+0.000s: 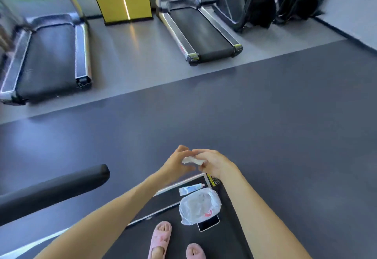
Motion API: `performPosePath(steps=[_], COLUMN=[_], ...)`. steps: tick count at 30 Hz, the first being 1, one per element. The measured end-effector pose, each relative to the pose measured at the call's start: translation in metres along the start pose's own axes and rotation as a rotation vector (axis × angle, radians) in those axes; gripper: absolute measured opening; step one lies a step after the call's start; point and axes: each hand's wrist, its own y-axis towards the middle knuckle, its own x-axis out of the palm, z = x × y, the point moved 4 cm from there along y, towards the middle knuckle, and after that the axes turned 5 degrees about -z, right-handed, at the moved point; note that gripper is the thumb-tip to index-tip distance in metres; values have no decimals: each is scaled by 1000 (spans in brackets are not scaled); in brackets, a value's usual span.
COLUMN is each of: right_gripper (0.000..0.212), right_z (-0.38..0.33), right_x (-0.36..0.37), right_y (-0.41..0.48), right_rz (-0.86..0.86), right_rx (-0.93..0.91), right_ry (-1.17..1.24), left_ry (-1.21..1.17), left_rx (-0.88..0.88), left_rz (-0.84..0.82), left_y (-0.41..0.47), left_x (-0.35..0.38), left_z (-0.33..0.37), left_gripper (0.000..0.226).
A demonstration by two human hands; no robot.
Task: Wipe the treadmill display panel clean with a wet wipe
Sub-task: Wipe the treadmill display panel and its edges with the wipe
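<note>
A crumpled white wet wipe (191, 160) sits bunched between the left hand (176, 165) and the right hand (217, 165), each grip pinched onto it. It looks limp, damp and very light, likely to ball up or tear, so it is best spread flat and pressed under straight fingers. Below lies a black treadmill belt (230, 234) carrying a thin white plastic bag (201, 203). Around it is dark grey gym floor (265, 115). The display panel is out of view.
</note>
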Motion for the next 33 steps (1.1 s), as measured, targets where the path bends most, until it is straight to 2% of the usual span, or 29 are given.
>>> performPosePath(steps=[2,4,6,8,10,13,17,22,26,30,33], right_gripper=[29,22,31,38,28,13,21,26,19,8,10], right_z=[-18,-31,-41,-44,-44,-42,-22,42,111,170,200], right_x=[17,37,64,103,149,223,338,512,649,748,809], right_y=[-25,-43,-56,-71,-86,-105,-118,-148,-189,-246,-279], right_rz=[-107,-177,-207,-287,-372,-425,-498,-779,-1022,-1252,-1330], right_rx=[-3,-24,-92,-178,-243,-308,-365,-376,-320,-258,-340], right_ry=[-12,-38,-200,-382,-503,-631,-689,-768,-788,-819,-906], left_ry=[-156,-398,-582,-664,-743,-732,-719,-721,-616,-469,-398], left_rx=[-60,-143,-225,-224,-174,-147,-161,-196,-246,-344,-386], left_rz=[118,198,268,337,363,460,686,951,1091,1360,1533], left_y=[-26,-51,-84,-124,-163,-229,-325,-484,-623,-733,-793], left_x=[-20,-41,-61,-79,-99,-133,-185,-238,-267,-283,-292], left_z=[14,17,15,14,14,2,-43,-118,-153,-176,-189], left_gripper=[7,18,4,23,32,27,22,15,34,17,22])
